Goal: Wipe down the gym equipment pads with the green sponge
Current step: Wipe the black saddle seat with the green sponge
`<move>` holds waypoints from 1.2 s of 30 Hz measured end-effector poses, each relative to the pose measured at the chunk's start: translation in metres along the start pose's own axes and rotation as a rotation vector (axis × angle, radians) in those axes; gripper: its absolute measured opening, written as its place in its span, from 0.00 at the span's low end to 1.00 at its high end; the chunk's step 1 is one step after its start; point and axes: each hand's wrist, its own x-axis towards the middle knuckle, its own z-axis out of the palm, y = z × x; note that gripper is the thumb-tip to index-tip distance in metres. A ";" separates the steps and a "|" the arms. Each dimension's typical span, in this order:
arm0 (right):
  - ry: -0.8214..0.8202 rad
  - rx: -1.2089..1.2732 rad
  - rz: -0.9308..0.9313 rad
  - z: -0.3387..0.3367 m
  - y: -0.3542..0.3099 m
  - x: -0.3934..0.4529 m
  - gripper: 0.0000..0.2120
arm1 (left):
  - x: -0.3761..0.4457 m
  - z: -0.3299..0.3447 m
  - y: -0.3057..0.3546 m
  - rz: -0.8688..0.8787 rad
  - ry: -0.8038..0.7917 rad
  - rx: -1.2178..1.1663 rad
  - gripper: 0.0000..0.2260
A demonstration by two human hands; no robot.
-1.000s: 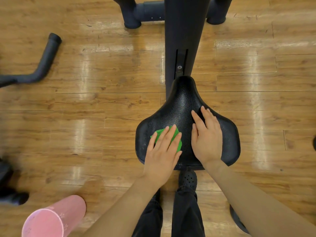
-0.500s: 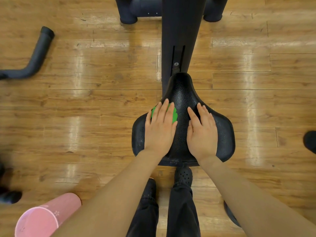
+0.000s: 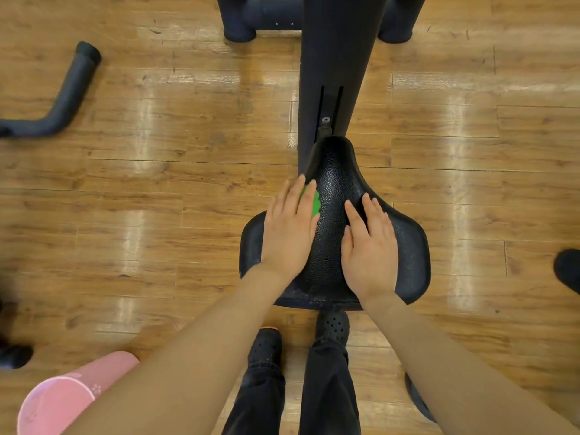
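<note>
Green sponge (image 3: 313, 200) lies on the left shoulder of the black seat pad (image 3: 411, 246), mostly hidden under the left hand (image 3: 290, 229), whose straight fingers press it flat. Right hand (image 3: 368, 246) rests open, palm down, on the pad. Pink bucket (image 3: 62, 400) on wood floor (image 3: 157, 215), lower left.

Glossy wooden floor (image 3: 157, 215) carries the exercise bike frame (image 3: 335, 58) | black saddle (image 3: 408, 246) above it | pink bucket (image 3: 62, 400) at lower left | person's black perforated shoes (image 3: 332, 328) behind the saddle
</note>
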 end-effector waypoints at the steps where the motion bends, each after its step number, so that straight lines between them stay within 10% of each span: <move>1: 0.002 0.003 0.002 0.000 0.000 0.000 0.20 | 0.011 -0.001 0.001 -0.023 -0.012 -0.025 0.24; 36: -0.012 0.008 0.017 -0.001 0.000 0.000 0.24 | -0.041 -0.023 -0.059 0.240 -0.071 -0.033 0.22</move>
